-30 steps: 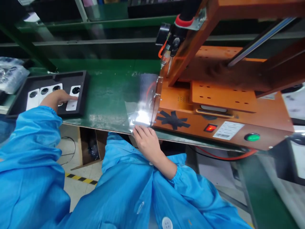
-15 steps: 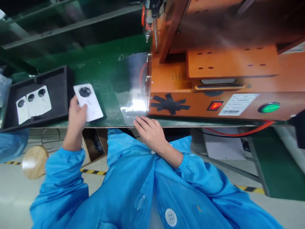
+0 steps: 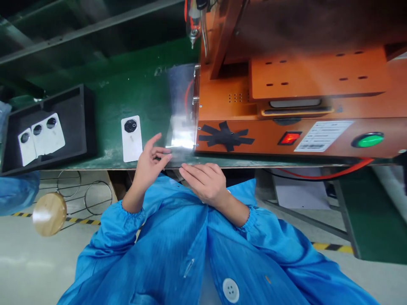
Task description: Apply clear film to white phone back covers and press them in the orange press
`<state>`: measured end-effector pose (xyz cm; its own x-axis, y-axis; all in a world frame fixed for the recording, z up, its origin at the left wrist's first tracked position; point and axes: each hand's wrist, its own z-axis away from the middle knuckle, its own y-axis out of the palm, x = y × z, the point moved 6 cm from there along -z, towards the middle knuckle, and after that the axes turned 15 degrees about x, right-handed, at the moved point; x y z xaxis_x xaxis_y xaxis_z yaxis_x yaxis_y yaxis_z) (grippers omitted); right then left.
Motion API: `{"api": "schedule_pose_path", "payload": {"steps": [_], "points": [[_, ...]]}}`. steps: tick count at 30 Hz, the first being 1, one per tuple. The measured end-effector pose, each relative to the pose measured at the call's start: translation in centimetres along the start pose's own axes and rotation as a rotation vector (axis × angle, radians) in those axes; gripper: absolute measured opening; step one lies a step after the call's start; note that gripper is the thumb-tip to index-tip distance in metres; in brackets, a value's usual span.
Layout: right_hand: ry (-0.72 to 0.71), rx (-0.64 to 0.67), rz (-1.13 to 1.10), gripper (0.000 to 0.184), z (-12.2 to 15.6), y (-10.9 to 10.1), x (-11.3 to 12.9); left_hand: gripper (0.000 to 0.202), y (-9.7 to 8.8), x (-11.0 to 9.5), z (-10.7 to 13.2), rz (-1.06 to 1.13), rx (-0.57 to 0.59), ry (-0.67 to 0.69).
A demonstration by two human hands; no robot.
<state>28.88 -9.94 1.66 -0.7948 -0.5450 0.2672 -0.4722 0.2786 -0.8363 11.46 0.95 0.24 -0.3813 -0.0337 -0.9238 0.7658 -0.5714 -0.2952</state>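
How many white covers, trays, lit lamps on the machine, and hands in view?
White covers: 4, one on the green bench, three in the black tray
Black tray: 1
Lit lamps: 2, red and green
Hands: 2, left hand, right hand
Total: 9

No legible text. White label [image 3: 323, 135] on the front of the orange machine [image 3: 286, 97], right of the red switch [image 3: 289, 138]: printed lines and barcode, too blurred to read.
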Motion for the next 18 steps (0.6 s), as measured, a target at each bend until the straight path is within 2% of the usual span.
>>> {"api": "schedule_pose_path", "payload": {"steps": [3, 5, 8, 10, 12, 15, 17, 18], "points": [[-0.001, 0.034, -0.013, 0.02, -0.3, -0.5, 0.0, 0.047, -0.5, -0.1, -1.0, -0.004, -0.036, 0.004], [-0.004, 0.046, -0.05, 0.026, -1.1, -1.1, 0.0, 0.043, -0.9, -0.3, -1.1, -0.031, -0.072, -0.008], [-0.034, 0.048, 0.001, 0.024, -4.1, -1.5, 0.3, 0.038, -1.5, -0.4, -1.2, -0.177, -0.097, -0.013], [0.009, 0.136, 0.112, 0.03, -6.9, -0.9, 0.2, 0.034, -2.0, -0.4, -1.5, -0.333, -0.104, -0.035], [0.068, 0.309, 0.169, 0.032, -9.6, 0.3, 0.1, 0.034, -2.6, -0.9, -1.7, -0.444, -0.105, -0.041], [0.035, 0.53, 0.104, 0.026, -12.0, 1.8, 0.2, 0.035, -3.5, -2.1, -1.7, -0.47, -0.099, 0.039], [-0.062, 0.522, 0.078, 0.027, -12.8, 2.0, 0.0, 0.035, -4.5, -2.0, -2.2, -0.488, -0.109, 0.081], [-0.077, 0.487, 0.093, 0.028, -13.0, 1.8, -0.5, 0.038, -5.3, -1.4, -2.8, -0.525, -0.139, 0.055]]}}
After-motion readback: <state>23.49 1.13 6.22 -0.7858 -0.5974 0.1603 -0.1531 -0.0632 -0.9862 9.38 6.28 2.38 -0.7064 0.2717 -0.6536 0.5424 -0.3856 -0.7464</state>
